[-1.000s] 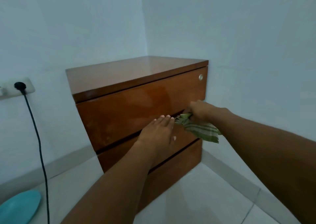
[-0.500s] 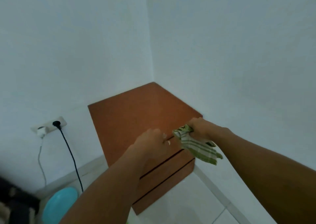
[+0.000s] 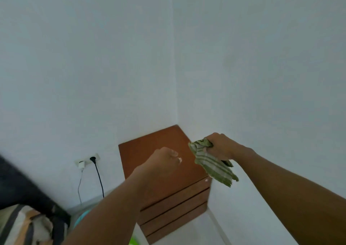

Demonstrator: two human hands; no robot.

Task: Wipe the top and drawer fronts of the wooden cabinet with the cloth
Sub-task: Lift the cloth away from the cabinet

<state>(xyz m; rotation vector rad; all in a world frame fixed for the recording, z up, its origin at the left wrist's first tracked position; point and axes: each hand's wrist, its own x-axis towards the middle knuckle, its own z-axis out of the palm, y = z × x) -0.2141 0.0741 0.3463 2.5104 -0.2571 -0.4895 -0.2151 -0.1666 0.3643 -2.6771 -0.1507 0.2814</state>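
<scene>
Right grip (image 3: 219,147) clutches striped green cloth (image 3: 215,168) over cabinet (image 3: 146,149) top's right edge. Left grip (image 3: 164,162) curled, holding nothing. White walls (image 3: 262,57), corner; socket (image 3: 88,160) on left.

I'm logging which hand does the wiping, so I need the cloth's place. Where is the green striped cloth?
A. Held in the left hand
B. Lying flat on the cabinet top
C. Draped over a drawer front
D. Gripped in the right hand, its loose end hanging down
D: the right hand grips the green striped cloth, whose loose end hangs free below it near the wooden cabinet; the left hand holds nothing.
</scene>
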